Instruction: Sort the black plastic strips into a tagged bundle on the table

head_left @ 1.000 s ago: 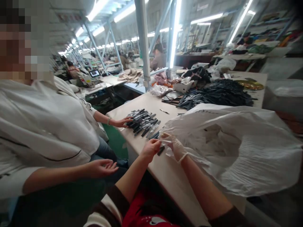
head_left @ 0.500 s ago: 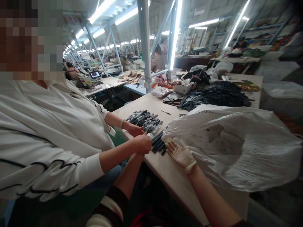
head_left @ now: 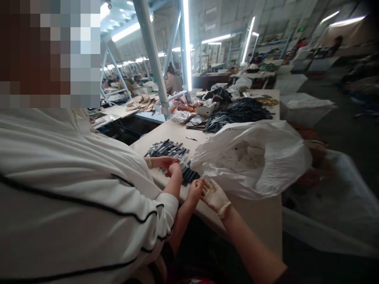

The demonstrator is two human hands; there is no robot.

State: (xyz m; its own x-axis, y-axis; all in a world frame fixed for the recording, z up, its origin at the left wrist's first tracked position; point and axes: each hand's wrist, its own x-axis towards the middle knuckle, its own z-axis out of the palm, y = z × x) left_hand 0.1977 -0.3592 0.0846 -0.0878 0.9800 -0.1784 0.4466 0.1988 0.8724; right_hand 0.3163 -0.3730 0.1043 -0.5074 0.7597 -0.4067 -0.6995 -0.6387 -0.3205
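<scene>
My bare left hand [head_left: 195, 190] is at the table's front edge, its fingers closed against the fingertips of my right hand; what they pinch is too small to make out. On my right hand [head_left: 216, 197] is a thin, pale glove, palm up with the fingers spread, beside a big white plastic bag [head_left: 245, 157]. Just left of my hands, dark strips [head_left: 188, 173] lie side by side on the table. Behind them is a pile of dark strips with pale pieces [head_left: 167, 150]. Another person's hands [head_left: 171, 165] are together in front of that pile.
A person in a white top [head_left: 89, 189] stands close at the left, one sleeve near my left arm. On the table [head_left: 174, 132] are a pen [head_left: 191, 138] and a heap of black strips [head_left: 239, 112]. A metal post [head_left: 154, 59] rises behind.
My left hand has come out from behind the other person's hands and moved right to my gloved fingertips. The person in white is closer, and the view has turned right.
</scene>
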